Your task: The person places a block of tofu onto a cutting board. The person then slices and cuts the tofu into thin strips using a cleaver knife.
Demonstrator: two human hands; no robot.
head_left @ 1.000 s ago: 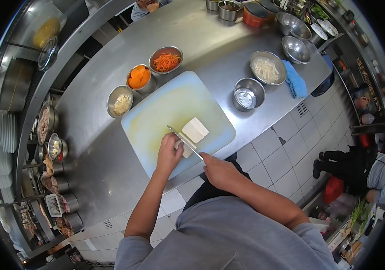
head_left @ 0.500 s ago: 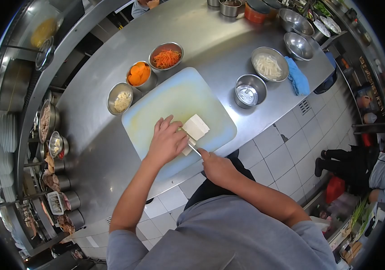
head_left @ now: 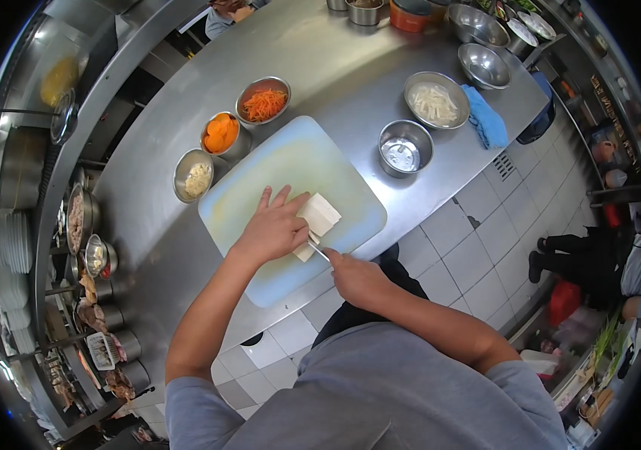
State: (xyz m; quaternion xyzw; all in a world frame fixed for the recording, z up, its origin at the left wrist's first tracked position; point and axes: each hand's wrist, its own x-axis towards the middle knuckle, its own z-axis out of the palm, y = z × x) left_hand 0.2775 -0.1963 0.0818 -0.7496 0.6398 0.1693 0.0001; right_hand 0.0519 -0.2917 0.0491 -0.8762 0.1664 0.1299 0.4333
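On the pale cutting board (head_left: 290, 161) lies a white block (head_left: 319, 215), with a smaller cut piece (head_left: 304, 252) at its near side. My left hand (head_left: 271, 229) rests at the left edge of the block, fingers spread and palm down. My right hand (head_left: 358, 279) is wrapped round the handle of a knife (head_left: 319, 250). The blade points up and left between the block and the cut piece, and its far end is hidden under my left hand.
Bowls of minced pieces (head_left: 194, 176), orange slices (head_left: 223, 135) and orange shreds (head_left: 263, 100) stand beyond the board. At right are a metal bowl (head_left: 405, 148), a bowl of white strips (head_left: 436, 100) and a blue cloth (head_left: 487, 118). People are at upper left and far right.
My left hand has gone from curled fingers beside the blade to lying spread over the blade's far end, at the block. My right hand still holds the knife, shifted slightly. The view has moved a little.
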